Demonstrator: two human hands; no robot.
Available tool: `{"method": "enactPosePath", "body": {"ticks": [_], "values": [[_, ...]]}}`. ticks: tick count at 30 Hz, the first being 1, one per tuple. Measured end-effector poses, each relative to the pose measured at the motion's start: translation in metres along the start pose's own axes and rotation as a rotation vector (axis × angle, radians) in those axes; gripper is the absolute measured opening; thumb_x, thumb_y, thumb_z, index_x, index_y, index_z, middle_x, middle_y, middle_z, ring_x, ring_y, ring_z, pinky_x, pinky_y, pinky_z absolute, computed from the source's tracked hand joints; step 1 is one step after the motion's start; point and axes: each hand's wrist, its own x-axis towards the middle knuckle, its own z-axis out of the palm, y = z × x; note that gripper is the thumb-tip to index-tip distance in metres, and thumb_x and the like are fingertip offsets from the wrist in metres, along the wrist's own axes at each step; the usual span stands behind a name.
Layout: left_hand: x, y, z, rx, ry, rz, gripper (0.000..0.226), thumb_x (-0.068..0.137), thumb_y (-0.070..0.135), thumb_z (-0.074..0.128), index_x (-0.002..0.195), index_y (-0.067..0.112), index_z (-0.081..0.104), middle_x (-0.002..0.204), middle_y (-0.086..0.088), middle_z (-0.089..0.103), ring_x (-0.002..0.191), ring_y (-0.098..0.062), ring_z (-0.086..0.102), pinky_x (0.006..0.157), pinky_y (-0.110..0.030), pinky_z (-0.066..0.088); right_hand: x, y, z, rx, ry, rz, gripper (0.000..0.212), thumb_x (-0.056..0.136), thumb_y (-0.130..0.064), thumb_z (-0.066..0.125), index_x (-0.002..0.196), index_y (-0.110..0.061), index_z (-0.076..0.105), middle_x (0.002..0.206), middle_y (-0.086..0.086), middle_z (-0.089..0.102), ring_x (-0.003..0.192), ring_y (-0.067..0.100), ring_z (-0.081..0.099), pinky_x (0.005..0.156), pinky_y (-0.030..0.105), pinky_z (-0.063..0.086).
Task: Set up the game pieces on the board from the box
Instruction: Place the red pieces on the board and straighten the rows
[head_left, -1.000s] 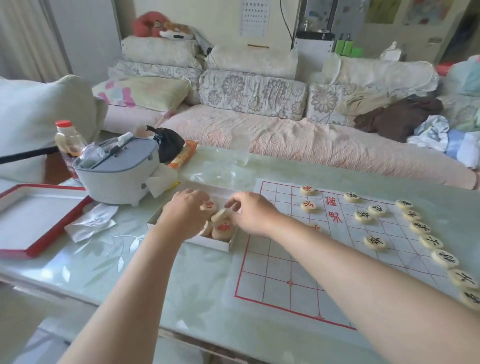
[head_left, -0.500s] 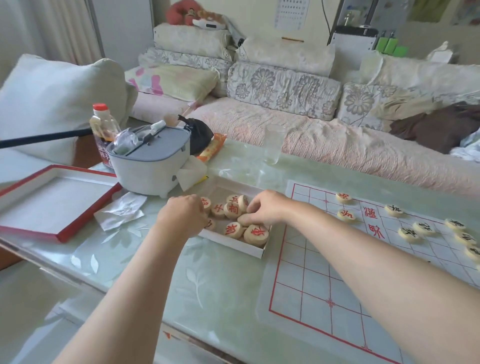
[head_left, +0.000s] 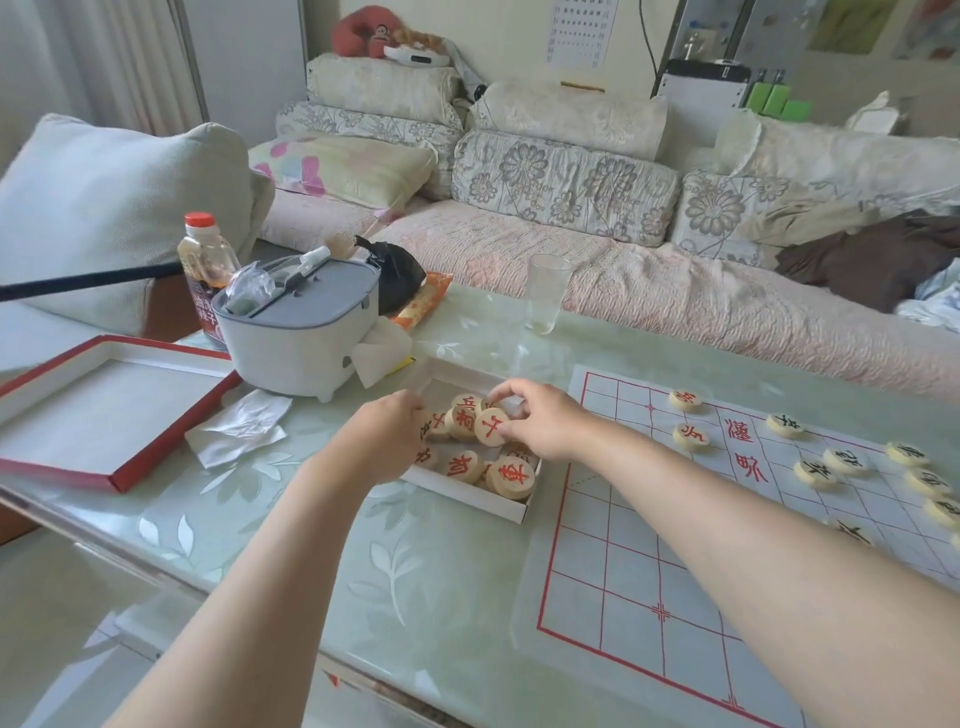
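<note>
A shallow white box (head_left: 485, 500) on the glass table holds several round wooden pieces with red characters. My right hand (head_left: 540, 418) reaches into the box and pinches one red-marked piece (head_left: 491, 427), tilted up on its edge. My left hand (head_left: 384, 436) is over the box's left side with curled fingers among the pieces; what it holds is hidden. To the right lies the white board with red grid lines (head_left: 675, 545). Two red pieces (head_left: 685, 400) stand near its far left, and several black-marked pieces (head_left: 815, 473) line its right side.
The red-edged box lid (head_left: 111, 410) lies at the left. A grey-lidded white container (head_left: 301, 322), a bottle (head_left: 205, 270), crumpled tissue (head_left: 241, 428) and an empty glass (head_left: 546, 293) stand behind the box. A sofa with cushions runs along the table's far side.
My view has swung left and closer to the box. My right hand has lifted one red piece up on its edge out of the pile; my left hand stays at the box.
</note>
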Motion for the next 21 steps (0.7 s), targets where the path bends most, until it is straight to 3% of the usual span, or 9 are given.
{"method": "enactPosePath", "body": {"ticks": [2, 6, 8, 12, 17, 21], "values": [[-0.001, 0.000, 0.000, -0.011, 0.035, 0.013, 0.037, 0.097, 0.011, 0.035, 0.126, 0.026, 0.053, 0.117, -0.005, 0.059, 0.089, -0.019, 0.053, 0.063, -0.025, 0.041, -0.002, 0.000, -0.003, -0.013, -0.021, -0.034, 0.028, 0.094, -0.021, 0.064, 0.118, -0.037, 0.061, 0.087, -0.003, 0.054, 0.079, 0.014, 0.053, 0.070, 0.028, 0.042], [0.000, 0.001, 0.001, -0.074, 0.016, 0.016, 0.052, 0.092, 0.000, 0.034, 0.118, 0.037, 0.058, 0.105, 0.002, 0.055, 0.080, -0.018, 0.057, 0.050, -0.025, 0.046, -0.005, 0.004, -0.010, -0.089, -0.109, -0.042, 0.035, 0.093, -0.023, 0.066, 0.124, -0.039, 0.062, 0.109, -0.003, 0.058, 0.095, 0.011, 0.054, 0.082, 0.023, 0.040], [0.001, 0.004, 0.000, -0.081, 0.001, 0.009, 0.055, 0.090, -0.002, 0.032, 0.116, 0.038, 0.060, 0.106, 0.001, 0.056, 0.082, -0.018, 0.059, 0.060, -0.033, 0.056, -0.007, 0.004, -0.013, -0.110, -0.166, -0.041, 0.042, 0.090, -0.022, 0.070, 0.130, -0.034, 0.061, 0.115, -0.004, 0.059, 0.097, 0.008, 0.053, 0.087, 0.022, 0.041], [-0.001, 0.009, 0.003, -0.054, -0.038, 0.023, 0.038, 0.091, 0.014, 0.046, 0.122, 0.029, 0.061, 0.115, 0.000, 0.055, 0.092, -0.017, 0.051, 0.071, -0.027, 0.048, -0.009, 0.000, -0.016, -0.154, -0.213, -0.057, 0.051, 0.089, -0.018, 0.071, 0.137, -0.028, 0.056, 0.132, -0.005, 0.059, 0.097, 0.009, 0.056, 0.085, 0.021, 0.042], [0.001, 0.006, 0.008, 0.022, -0.056, 0.067, 0.043, 0.082, 0.021, 0.066, 0.125, 0.020, 0.058, 0.122, -0.003, 0.056, 0.106, -0.021, 0.053, 0.083, -0.025, 0.043, -0.007, -0.002, -0.015, -0.286, -0.214, -0.075, 0.048, 0.089, -0.026, 0.072, 0.135, -0.024, 0.058, 0.131, -0.005, 0.060, 0.118, 0.014, 0.057, 0.097, 0.024, 0.043], [0.004, 0.008, 0.014, 0.049, -0.031, 0.083, 0.039, 0.080, 0.033, 0.069, 0.116, 0.022, 0.063, 0.115, -0.002, 0.057, 0.102, -0.021, 0.055, 0.087, -0.031, 0.049, -0.008, 0.000, -0.015, -0.199, -0.119, -0.059, 0.045, 0.083, -0.028, 0.077, 0.125, -0.026, 0.064, 0.120, -0.006, 0.065, 0.108, 0.014, 0.060, 0.087, 0.024, 0.046]]}}
